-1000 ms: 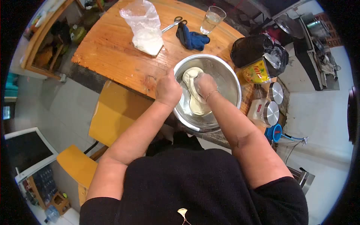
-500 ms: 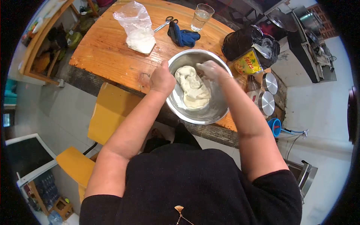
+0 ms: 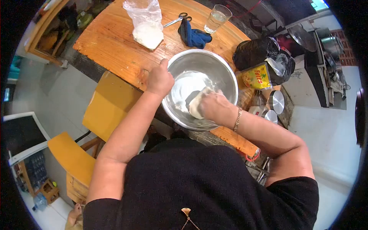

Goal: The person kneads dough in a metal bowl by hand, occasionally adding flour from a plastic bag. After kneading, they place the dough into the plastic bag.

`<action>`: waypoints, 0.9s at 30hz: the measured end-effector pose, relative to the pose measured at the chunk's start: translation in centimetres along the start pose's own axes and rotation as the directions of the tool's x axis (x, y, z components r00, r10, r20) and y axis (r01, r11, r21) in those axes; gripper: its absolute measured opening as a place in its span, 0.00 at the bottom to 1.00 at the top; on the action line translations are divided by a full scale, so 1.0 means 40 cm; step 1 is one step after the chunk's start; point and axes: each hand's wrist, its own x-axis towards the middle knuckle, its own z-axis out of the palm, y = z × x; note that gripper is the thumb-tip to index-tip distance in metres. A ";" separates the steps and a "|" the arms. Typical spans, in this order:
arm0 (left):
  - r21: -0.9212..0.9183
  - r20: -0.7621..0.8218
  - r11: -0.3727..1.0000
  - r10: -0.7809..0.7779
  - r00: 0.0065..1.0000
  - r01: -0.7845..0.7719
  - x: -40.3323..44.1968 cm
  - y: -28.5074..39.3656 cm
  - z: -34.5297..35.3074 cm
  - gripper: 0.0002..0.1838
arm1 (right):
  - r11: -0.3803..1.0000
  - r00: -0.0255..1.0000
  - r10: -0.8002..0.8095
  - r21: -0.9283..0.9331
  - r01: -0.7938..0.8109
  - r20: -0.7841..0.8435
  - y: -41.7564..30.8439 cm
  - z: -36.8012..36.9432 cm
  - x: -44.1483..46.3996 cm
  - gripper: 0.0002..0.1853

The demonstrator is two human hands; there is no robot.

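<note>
A steel mixing bowl (image 3: 186, 61) sits at the near edge of the wooden table, floury streaks on its inner wall. My left hand (image 3: 159, 79) is closed on the bowl's left rim, thumb pointing away from me. Inside, pale dough (image 3: 196, 106) is gathered low in the bowl, and my right hand (image 3: 217, 105) is closed over its right side. The fingers of that hand are slightly blurred and partly hide the dough. Beyond the bowl lies a blue and black cloth item (image 3: 194, 37).
Behind are a plastic bag of white powder (image 3: 148, 35), scissors (image 3: 177, 19) and a glass of water (image 3: 217, 19). To the right stand a yellow packet (image 3: 257, 76), a black plastic bag (image 3: 251, 53) and lidded jars (image 3: 276, 100). A yellow chair (image 3: 111, 103) is at left.
My right hand has come down from the bowl's far right side onto the dough. The dough, stretched long before, is now bunched toward the near side. My left hand stays at the rim.
</note>
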 end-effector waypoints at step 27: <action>0.104 -0.074 0.993 -0.055 0.996 0.063 -0.006 0.027 -0.009 0.12 | 0.462 0.898 0.343 0.783 -0.417 0.276 0.165 0.117 0.296 0.11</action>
